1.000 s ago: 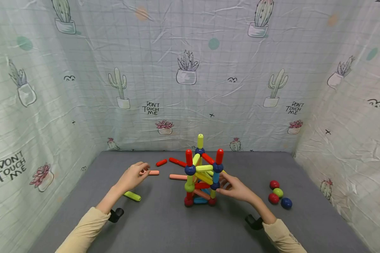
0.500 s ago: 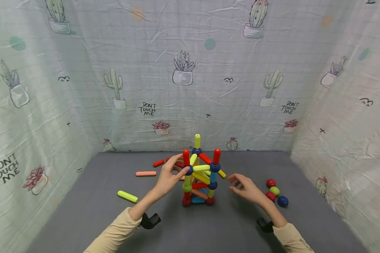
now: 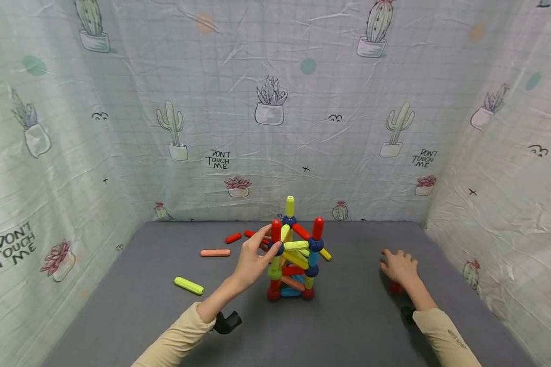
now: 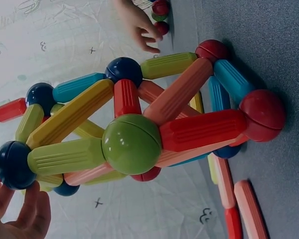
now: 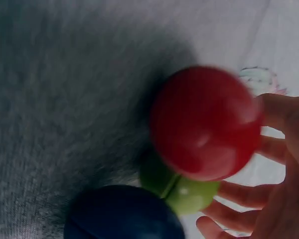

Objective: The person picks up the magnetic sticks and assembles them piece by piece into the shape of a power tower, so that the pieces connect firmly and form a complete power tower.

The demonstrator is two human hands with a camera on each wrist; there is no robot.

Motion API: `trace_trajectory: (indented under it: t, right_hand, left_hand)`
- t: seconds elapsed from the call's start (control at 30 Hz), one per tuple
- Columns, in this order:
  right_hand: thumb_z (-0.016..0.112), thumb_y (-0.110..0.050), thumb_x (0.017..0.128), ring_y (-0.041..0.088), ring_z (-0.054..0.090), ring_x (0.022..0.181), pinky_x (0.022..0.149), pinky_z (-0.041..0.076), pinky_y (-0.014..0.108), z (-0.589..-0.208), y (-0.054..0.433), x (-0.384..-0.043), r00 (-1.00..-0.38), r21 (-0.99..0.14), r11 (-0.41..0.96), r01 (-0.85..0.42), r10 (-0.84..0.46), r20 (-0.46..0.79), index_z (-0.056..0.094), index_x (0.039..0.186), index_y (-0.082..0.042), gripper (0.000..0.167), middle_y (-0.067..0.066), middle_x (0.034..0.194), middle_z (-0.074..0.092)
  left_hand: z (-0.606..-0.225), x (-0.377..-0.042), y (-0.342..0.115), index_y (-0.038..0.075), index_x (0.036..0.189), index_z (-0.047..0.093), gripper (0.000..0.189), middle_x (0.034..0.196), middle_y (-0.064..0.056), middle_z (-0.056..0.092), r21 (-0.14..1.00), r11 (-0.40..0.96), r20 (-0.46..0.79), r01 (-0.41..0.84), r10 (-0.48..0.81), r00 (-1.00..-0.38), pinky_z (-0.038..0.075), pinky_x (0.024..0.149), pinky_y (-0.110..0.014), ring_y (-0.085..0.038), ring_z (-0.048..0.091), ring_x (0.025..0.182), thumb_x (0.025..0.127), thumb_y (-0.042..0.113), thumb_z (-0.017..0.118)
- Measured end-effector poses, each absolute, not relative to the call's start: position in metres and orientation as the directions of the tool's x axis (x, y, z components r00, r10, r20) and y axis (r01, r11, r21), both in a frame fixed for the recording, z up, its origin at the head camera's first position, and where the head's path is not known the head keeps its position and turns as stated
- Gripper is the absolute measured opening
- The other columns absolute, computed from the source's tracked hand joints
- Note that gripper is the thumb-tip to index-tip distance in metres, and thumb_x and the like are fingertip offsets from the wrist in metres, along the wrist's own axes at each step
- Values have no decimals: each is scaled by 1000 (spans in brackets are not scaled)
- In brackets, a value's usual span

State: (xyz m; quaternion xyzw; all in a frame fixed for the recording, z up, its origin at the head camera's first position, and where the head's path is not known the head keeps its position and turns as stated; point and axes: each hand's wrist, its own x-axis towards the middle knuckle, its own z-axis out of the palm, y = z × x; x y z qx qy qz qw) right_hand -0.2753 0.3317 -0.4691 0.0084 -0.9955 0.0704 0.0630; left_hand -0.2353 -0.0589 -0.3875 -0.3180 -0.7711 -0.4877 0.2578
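Observation:
A tower of coloured building rods and balls (image 3: 296, 259) stands upright on the grey table, with two red rods and a light green rod pointing up from its top. My left hand (image 3: 252, 262) pinches the blue ball (image 4: 15, 165) at the tower's upper left corner between thumb and fingers. Over at the right, my right hand (image 3: 400, 267) hovers at the loose balls, its fingers spread and slightly bent. The right wrist view has a red ball (image 5: 207, 123), a green ball (image 5: 194, 195) and a dark blue ball (image 5: 122, 214) beside those fingers; whether they touch, I cannot tell.
Left of the tower lie a light green rod (image 3: 189, 285), a salmon rod (image 3: 215, 253) and a short red rod (image 3: 233, 238). A yellow rod (image 3: 325, 255) lies behind the tower's right side. A cactus-print curtain (image 3: 275, 168) encloses the table's back and sides.
My left hand has come from the loose rods to the tower's upper left ball and holds it. My right hand has left the tower's right side and moved right, over the loose balls.

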Motion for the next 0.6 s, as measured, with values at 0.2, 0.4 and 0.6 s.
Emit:
trace_trajectory:
  t: [0.2,0.4,0.6]
  right_hand:
    - [54,-17,86,58,43,94,78,29,68,-471,341,-283,-1000,-125,992,11,12,7,49,118,3,38,38,109,49]
    - [56,-11,82,56,47,88,78,30,69,-472,345,-285,-1000,-122,992,11,9,-17,52,105,5,28,34,101,53]
    - [57,-5,81,48,50,78,70,33,66,-469,342,-286,-997,-129,990,-51,-43,61,55,93,1,14,25,88,53]
  left_hand:
    - [-385,-234,-57,5,123,49,40,102,-12,62,596,338,692,728,243,-679,51,64,-33,-23,59,85,85,11,59]
    - [-372,-222,-56,-2,122,48,40,100,-16,60,600,371,668,709,255,-699,50,66,-36,-25,58,84,84,5,59]
    - [-359,-211,-55,-2,121,48,38,97,-16,60,591,374,671,715,264,-693,50,66,-32,-23,57,82,84,4,58]
